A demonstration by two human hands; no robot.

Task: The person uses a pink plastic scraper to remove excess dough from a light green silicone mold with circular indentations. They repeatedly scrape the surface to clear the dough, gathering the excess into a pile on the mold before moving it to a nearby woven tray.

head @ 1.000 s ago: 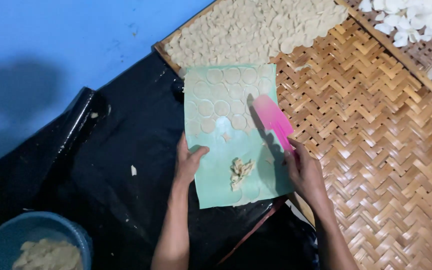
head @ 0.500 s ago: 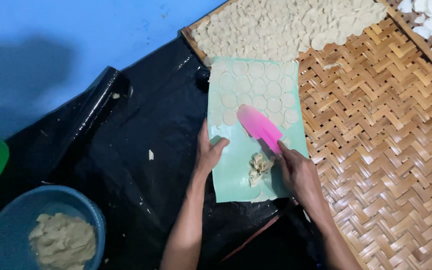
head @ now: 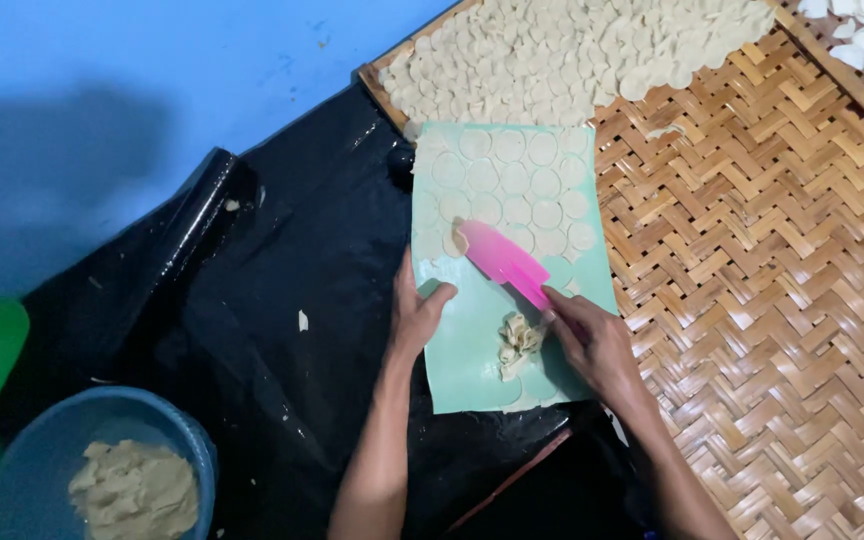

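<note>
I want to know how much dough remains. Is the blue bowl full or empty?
Partly full: the bowl holds a lump of dough on its bottom, well below the rim.

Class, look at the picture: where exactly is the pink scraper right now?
In the head view, the pink scraper lies slanted across the green sheet, held by the right hand, above a dough scrap pile.

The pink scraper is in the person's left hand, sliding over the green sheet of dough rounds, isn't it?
Not quite: the head view shows the pink scraper in the right hand. The left hand presses flat on the green sheet, and the scraper does lie over its dough rounds.
</note>
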